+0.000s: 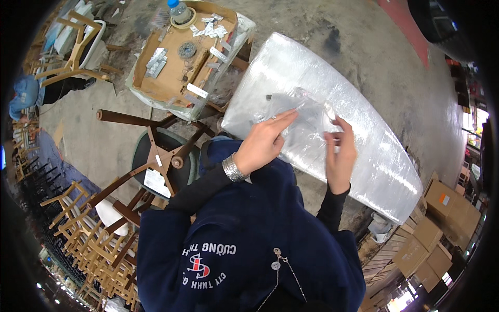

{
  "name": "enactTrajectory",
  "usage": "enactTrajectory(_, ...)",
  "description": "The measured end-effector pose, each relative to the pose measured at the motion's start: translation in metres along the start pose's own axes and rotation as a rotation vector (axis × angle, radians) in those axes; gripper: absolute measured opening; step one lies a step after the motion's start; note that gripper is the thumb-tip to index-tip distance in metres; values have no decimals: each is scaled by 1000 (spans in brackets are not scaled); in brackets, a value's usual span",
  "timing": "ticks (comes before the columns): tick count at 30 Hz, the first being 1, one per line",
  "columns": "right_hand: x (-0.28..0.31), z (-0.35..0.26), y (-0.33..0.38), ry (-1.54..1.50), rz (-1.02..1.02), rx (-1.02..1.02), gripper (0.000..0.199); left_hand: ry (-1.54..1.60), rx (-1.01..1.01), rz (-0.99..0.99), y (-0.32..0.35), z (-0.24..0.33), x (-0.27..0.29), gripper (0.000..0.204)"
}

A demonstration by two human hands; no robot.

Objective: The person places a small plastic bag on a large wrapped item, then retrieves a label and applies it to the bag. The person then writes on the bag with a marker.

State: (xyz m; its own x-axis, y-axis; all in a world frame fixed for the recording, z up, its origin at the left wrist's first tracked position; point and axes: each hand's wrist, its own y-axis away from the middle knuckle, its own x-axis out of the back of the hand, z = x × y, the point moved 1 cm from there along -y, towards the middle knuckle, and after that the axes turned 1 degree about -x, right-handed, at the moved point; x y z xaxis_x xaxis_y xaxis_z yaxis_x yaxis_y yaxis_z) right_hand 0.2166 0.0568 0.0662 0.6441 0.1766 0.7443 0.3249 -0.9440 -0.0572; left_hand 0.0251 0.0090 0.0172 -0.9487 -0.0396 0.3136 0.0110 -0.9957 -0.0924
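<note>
A small clear plastic bag (306, 120) lies crumpled on a long surface wrapped in shiny clear film (364, 140) in front of me. My left hand (262, 144) rests at the bag's left side, its fingers stretched out flat over the plastic. At the right edge of the bag, my right hand (340, 153) has its thumb and curled fingers closed on the plastic. Something small and dark (268, 97) shows near the bag's upper left corner; its kind is too small to tell.
Left of the wrapped surface stands a cardboard-lined work table (150, 86) with labels, a wire coil (187, 50), a tape roll and a bottle (179, 11). An upturned dark wooden chair (158, 151) is beside me. Stacked chair frames (99, 234), cardboard boxes (452, 208) and another person (26, 96) are farther off.
</note>
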Motion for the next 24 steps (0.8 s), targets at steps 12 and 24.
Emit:
enactTrajectory(12, -144, 285, -86, 445, -487, -49, 27, -99, 62, 137, 6, -6, 13, 63)
enactTrajectory(24, -174, 329, -76, 328, -225, 118, 23, -147, 146, 251, 19, -5, 30, 61)
